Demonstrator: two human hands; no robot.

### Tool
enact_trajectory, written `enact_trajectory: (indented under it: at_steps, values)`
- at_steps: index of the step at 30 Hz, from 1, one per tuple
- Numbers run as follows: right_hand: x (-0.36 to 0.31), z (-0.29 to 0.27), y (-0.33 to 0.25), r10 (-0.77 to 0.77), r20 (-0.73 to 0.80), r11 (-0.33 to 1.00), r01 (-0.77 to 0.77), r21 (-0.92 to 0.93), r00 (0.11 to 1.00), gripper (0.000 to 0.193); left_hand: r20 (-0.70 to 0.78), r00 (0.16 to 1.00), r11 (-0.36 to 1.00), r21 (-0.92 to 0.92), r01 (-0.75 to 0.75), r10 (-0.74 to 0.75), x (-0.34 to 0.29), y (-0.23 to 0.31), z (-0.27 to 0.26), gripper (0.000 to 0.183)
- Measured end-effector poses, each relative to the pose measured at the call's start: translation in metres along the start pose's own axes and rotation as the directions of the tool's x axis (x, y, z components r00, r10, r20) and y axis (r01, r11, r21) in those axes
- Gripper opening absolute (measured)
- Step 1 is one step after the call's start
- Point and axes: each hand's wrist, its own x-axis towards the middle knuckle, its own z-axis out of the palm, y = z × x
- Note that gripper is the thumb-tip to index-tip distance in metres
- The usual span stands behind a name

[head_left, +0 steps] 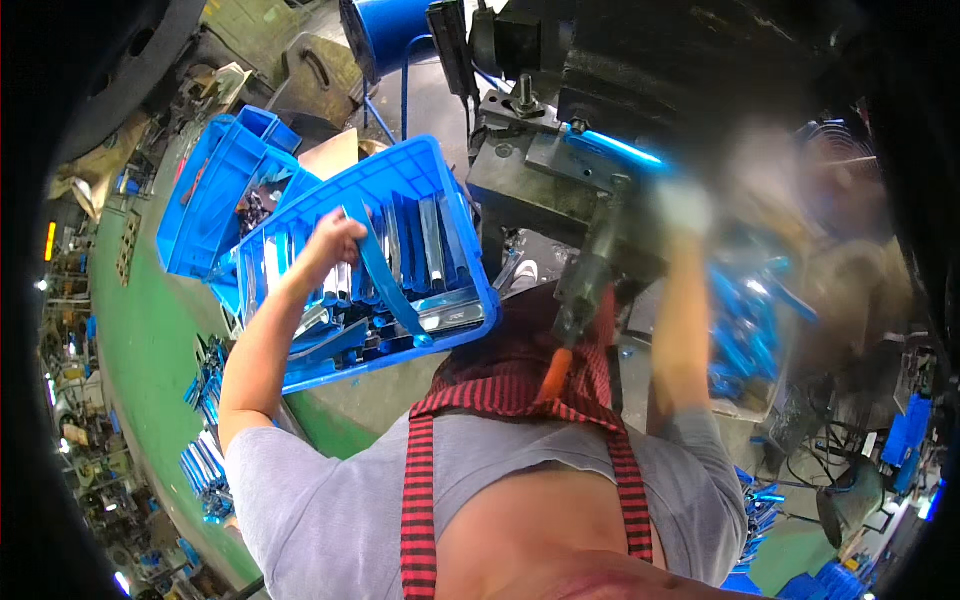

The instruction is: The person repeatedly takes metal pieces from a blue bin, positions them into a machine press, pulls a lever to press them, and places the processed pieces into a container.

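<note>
My left hand (pixel 335 243) is closed around the upper end of a long, slightly curved blue metal strip (pixel 382 280). It holds the strip tilted over a blue plastic crate (pixel 440 170), in which several similar blue and silver strips stand in a row. On the right, my right hand (pixel 685 205) is blurred by motion and whitish, so its fingers cannot be made out. Close to it, another shiny blue strip (pixel 625 150) lies at the dark metal block (pixel 530 195) of a machine. Whether the right hand touches that strip cannot be told.
Below the block, a machine lever with an orange grip (pixel 556 375) reaches toward my apron. A heap of blue strips (pixel 745 320) lies at the right. Blue bins (pixel 195 215) stand left of the crate. Bundled strips (pixel 205 475) are at the lower left.
</note>
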Motion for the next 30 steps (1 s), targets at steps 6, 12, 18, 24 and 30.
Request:
enact_trajectory:
  at_steps: [6, 12, 18, 24, 30]
  values:
    - [-0.108, -0.031, 0.062, 0.219, -0.060, 0.606, -0.087, 0.791, 0.974, 0.024, -0.010, 0.967, 0.926, -0.285, -0.247, 0.255, 0.059, 0.048, 0.048, 0.037]
    - [-0.156, 0.008, 0.102, 0.184, 0.322, -0.541, -0.178, 0.822, 0.929, 0.012, -0.026, 0.985, 0.863, -0.479, -0.163, 0.172, 0.163, 0.033, 0.157, 0.032]
    - [-0.242, -0.100, -0.044, -0.644, -0.316, 0.571, 0.712, 0.408, 0.697, 0.037, 0.367, 0.926, 0.686, -0.698, 0.208, 0.093, 0.191, 0.024, 0.244, 0.030]
    - [-0.198, -0.076, -0.094, -0.157, -0.214, 0.749, 0.258, 0.611, 0.964, 0.033, 0.326, 0.927, 0.956, 0.154, -0.248, 0.188, 0.151, 0.046, 0.169, 0.034]
    - [-0.181, -0.066, -0.108, -0.100, -0.301, 0.754, 0.270, 0.599, 0.948, 0.041, 0.388, 0.734, 0.491, 0.867, -0.085, -0.558, 0.074, -0.036, 0.065, 0.018]
